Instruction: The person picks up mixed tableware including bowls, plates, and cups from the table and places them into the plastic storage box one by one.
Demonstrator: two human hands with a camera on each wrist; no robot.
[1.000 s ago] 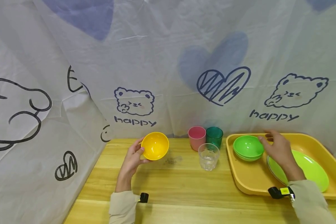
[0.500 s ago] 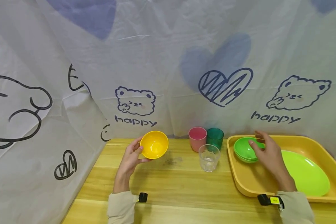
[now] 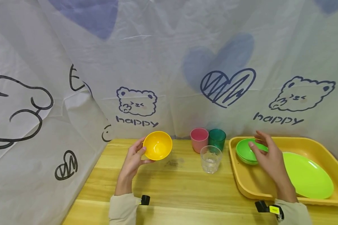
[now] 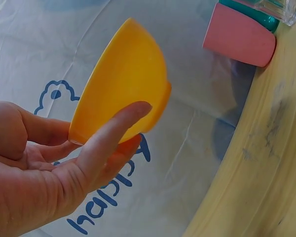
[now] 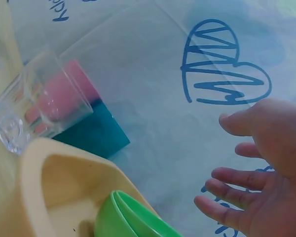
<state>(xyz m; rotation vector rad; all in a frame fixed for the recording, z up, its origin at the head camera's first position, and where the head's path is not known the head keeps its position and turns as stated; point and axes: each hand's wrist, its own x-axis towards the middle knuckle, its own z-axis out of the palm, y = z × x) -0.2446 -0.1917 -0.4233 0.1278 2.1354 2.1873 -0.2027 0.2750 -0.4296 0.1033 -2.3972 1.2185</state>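
Observation:
My left hand (image 3: 133, 160) grips a yellow bowl (image 3: 158, 145) by its side, holding it over the table with its inside tilted toward the head camera. In the left wrist view the thumb lies along the outside of the yellow bowl (image 4: 123, 79). My right hand (image 3: 271, 157) hovers by a stack of green bowls (image 3: 246, 151) at the left end of an orange tray (image 3: 249, 190). Its fingers are spread loosely with nothing between them; in the right wrist view the right hand (image 5: 266, 168) is apart from the green bowls (image 5: 128, 219).
A pink cup (image 3: 199, 142), a teal cup (image 3: 217, 139) and a clear glass (image 3: 211, 161) stand grouped left of the tray. A lime-green plate (image 3: 309, 175) lies in the tray. Behind the wooden table (image 3: 180, 193) hangs a printed cloth (image 3: 169, 62).
My right hand has moved left from the plate side until it overlaps the green bowls' edge in the head view. The left hand keeps the yellow bowl almost in place.

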